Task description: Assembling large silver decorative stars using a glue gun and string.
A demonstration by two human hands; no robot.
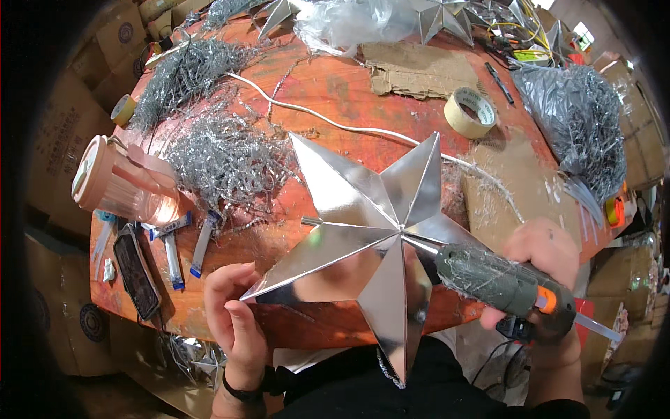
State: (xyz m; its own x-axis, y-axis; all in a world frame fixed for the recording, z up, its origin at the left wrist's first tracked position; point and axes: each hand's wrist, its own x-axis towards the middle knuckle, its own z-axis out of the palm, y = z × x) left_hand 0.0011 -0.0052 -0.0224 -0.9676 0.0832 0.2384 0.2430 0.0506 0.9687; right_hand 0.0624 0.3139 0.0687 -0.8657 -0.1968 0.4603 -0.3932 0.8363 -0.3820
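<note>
We note the left hand (234, 318) with fingers closed on a point of the silver star (370, 223), held above the bench (335, 91) edge. Right hand (548, 258) grips the glue gun (502, 283), nozzle at the star's centre.

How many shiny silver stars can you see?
3 clearly: the big star held by the left hand, touched by the glue gun in the right hand; two at the table's far edge. More may be hidden.
</note>
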